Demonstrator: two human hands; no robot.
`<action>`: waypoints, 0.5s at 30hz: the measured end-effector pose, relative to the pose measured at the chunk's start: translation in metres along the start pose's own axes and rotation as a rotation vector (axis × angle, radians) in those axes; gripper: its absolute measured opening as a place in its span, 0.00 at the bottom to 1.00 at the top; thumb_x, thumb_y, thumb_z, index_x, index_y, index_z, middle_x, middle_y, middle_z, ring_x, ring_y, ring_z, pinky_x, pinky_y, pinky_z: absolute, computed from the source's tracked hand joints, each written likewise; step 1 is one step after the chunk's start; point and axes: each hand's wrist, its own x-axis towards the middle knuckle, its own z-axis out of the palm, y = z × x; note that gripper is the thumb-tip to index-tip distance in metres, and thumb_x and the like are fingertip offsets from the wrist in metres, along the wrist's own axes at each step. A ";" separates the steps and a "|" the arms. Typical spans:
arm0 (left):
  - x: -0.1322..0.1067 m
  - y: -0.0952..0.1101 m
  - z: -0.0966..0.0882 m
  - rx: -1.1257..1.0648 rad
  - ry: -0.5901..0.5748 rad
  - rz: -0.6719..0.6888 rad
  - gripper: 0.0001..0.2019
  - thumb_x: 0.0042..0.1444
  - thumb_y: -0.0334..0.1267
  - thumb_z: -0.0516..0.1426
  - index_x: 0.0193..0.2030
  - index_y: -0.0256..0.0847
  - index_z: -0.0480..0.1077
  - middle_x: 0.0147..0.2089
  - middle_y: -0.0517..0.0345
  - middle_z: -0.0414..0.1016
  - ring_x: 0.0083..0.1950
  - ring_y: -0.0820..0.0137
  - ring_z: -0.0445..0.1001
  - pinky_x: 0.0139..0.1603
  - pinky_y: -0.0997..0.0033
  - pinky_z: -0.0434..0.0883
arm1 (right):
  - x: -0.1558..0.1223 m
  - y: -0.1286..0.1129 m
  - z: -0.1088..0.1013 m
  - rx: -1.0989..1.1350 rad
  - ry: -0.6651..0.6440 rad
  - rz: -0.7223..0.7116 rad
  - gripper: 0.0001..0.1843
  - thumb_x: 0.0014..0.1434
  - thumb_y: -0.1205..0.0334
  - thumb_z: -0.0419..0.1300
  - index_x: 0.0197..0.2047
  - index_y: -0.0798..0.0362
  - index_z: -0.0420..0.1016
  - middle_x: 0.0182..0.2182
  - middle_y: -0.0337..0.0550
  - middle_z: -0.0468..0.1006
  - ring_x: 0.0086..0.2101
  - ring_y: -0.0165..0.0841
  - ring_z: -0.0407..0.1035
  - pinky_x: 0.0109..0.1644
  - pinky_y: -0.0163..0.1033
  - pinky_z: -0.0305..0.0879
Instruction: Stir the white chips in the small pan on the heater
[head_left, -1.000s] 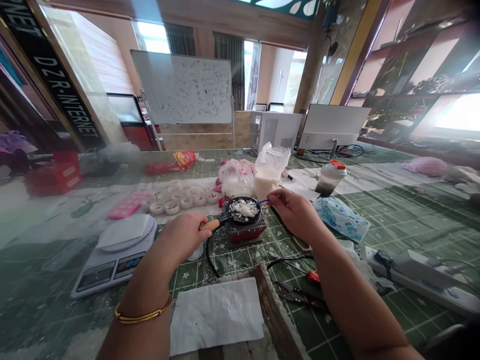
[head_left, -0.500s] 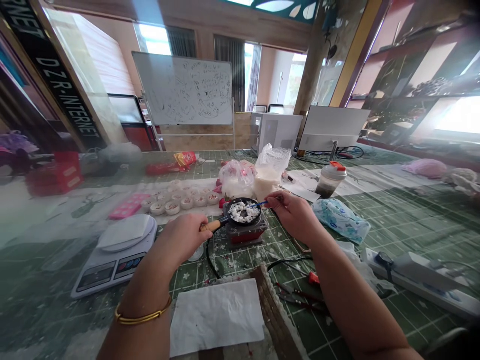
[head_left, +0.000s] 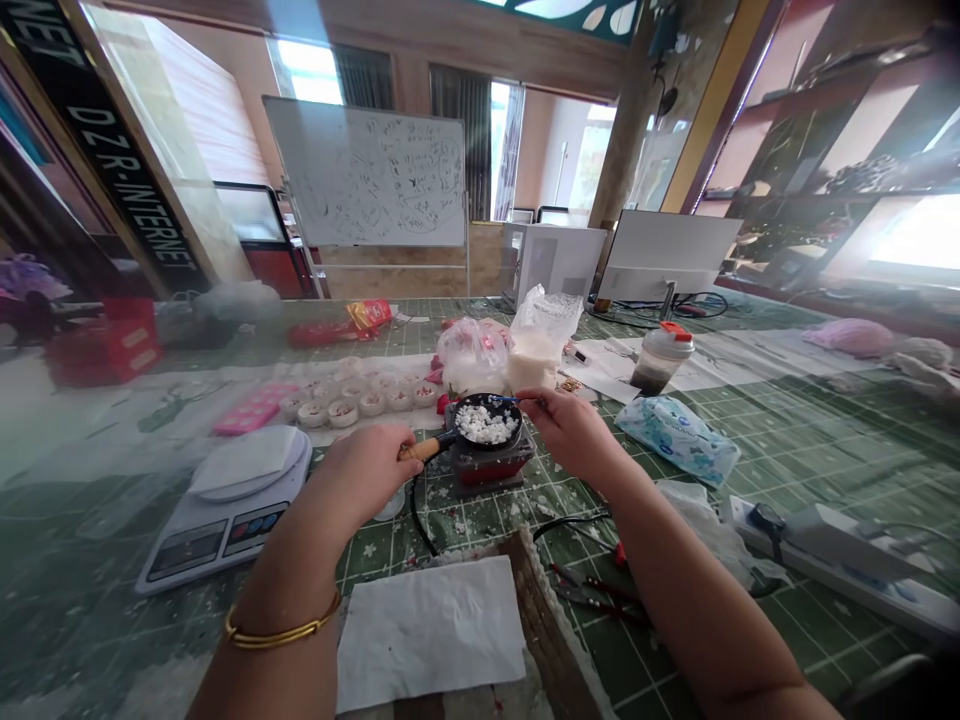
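A small black pan (head_left: 487,422) holding white flakes sits on a little red heater (head_left: 491,465) in the middle of the green cutting mat. My left hand (head_left: 369,470) is closed round the pan's wooden handle (head_left: 421,450). My right hand (head_left: 571,425) pinches a thin blue stick (head_left: 507,400) whose tip reaches over the far rim of the pan. A gold bangle circles my left wrist.
A white kitchen scale (head_left: 225,505) stands at the left, a white paper sheet (head_left: 431,630) lies near me. Behind the pan are plastic bags of white material (head_left: 536,345), a row of small filled cups (head_left: 360,400), a lidded bottle (head_left: 660,358) and a tissue pack (head_left: 679,435). A power strip (head_left: 847,565) lies right.
My right hand has shifted slightly left and farther, carrying the blue stick from the pan's right side toward its far rim. The left hand keeps its hold on the handle.
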 end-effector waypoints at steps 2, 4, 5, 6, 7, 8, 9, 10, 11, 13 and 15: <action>0.000 0.000 0.000 -0.003 -0.004 0.002 0.11 0.49 0.45 0.50 0.31 0.44 0.70 0.30 0.58 0.71 0.31 0.68 0.68 0.26 0.74 0.52 | 0.002 0.000 0.003 0.016 -0.073 -0.009 0.18 0.60 0.56 0.46 0.44 0.52 0.72 0.31 0.44 0.77 0.33 0.34 0.69 0.34 0.36 0.60; -0.001 0.001 -0.001 -0.004 -0.002 0.014 0.11 0.49 0.45 0.50 0.31 0.44 0.70 0.29 0.58 0.72 0.31 0.68 0.68 0.26 0.74 0.52 | 0.002 0.000 0.004 0.051 -0.111 -0.010 0.18 0.60 0.55 0.46 0.44 0.52 0.72 0.29 0.43 0.77 0.31 0.33 0.69 0.33 0.35 0.60; -0.001 0.001 -0.002 -0.003 -0.001 0.017 0.11 0.49 0.45 0.50 0.31 0.44 0.70 0.30 0.58 0.72 0.31 0.69 0.68 0.26 0.74 0.53 | 0.002 0.000 0.004 0.059 -0.094 -0.001 0.18 0.60 0.54 0.46 0.44 0.52 0.72 0.30 0.43 0.77 0.30 0.33 0.69 0.32 0.35 0.60; -0.002 0.001 -0.002 -0.001 0.001 0.018 0.11 0.50 0.45 0.50 0.31 0.43 0.70 0.30 0.58 0.72 0.31 0.69 0.68 0.26 0.74 0.53 | 0.002 0.000 0.004 0.061 -0.058 0.008 0.18 0.59 0.54 0.47 0.43 0.52 0.72 0.30 0.43 0.77 0.30 0.32 0.69 0.32 0.35 0.60; -0.002 0.001 -0.002 0.001 0.002 0.022 0.11 0.50 0.44 0.50 0.32 0.43 0.70 0.30 0.57 0.72 0.31 0.69 0.69 0.26 0.74 0.53 | 0.002 0.000 0.004 0.059 -0.019 0.016 0.18 0.59 0.54 0.47 0.43 0.52 0.72 0.30 0.43 0.77 0.30 0.32 0.69 0.32 0.34 0.60; -0.002 0.001 -0.002 0.004 0.006 0.024 0.11 0.50 0.44 0.50 0.32 0.43 0.71 0.30 0.57 0.72 0.31 0.69 0.69 0.26 0.75 0.53 | 0.002 -0.001 0.005 0.054 0.009 0.019 0.18 0.59 0.54 0.47 0.44 0.52 0.73 0.29 0.43 0.77 0.30 0.32 0.68 0.32 0.34 0.60; -0.002 0.001 -0.002 0.005 0.008 0.027 0.11 0.50 0.44 0.50 0.32 0.43 0.71 0.30 0.57 0.72 0.32 0.69 0.69 0.26 0.75 0.53 | 0.001 -0.001 0.006 0.049 0.022 0.018 0.18 0.59 0.54 0.47 0.44 0.52 0.73 0.28 0.42 0.76 0.29 0.32 0.68 0.32 0.34 0.59; -0.001 0.001 -0.002 0.006 0.010 0.030 0.11 0.50 0.43 0.50 0.32 0.44 0.71 0.30 0.58 0.72 0.32 0.69 0.69 0.26 0.75 0.53 | 0.001 -0.002 0.007 0.048 0.015 0.014 0.18 0.59 0.54 0.47 0.44 0.52 0.73 0.26 0.42 0.76 0.28 0.31 0.67 0.32 0.34 0.59; -0.001 0.001 -0.001 0.006 0.010 0.033 0.10 0.50 0.43 0.50 0.32 0.44 0.71 0.30 0.58 0.72 0.32 0.69 0.68 0.26 0.75 0.53 | 0.001 -0.003 0.008 0.054 -0.008 0.007 0.18 0.59 0.54 0.47 0.45 0.52 0.73 0.25 0.41 0.75 0.28 0.31 0.67 0.32 0.34 0.59; -0.001 0.001 -0.001 0.004 0.007 0.031 0.11 0.50 0.43 0.49 0.33 0.45 0.71 0.30 0.58 0.72 0.31 0.69 0.68 0.26 0.75 0.52 | 0.001 -0.003 0.009 0.075 -0.066 0.000 0.19 0.59 0.53 0.46 0.45 0.51 0.73 0.24 0.40 0.75 0.26 0.30 0.66 0.32 0.34 0.59; -0.002 0.000 -0.001 -0.006 0.001 0.029 0.11 0.50 0.44 0.49 0.33 0.46 0.71 0.30 0.58 0.72 0.30 0.69 0.68 0.25 0.74 0.52 | 0.001 -0.001 0.007 0.096 -0.081 0.012 0.19 0.59 0.52 0.46 0.44 0.51 0.73 0.25 0.40 0.76 0.25 0.30 0.66 0.30 0.34 0.59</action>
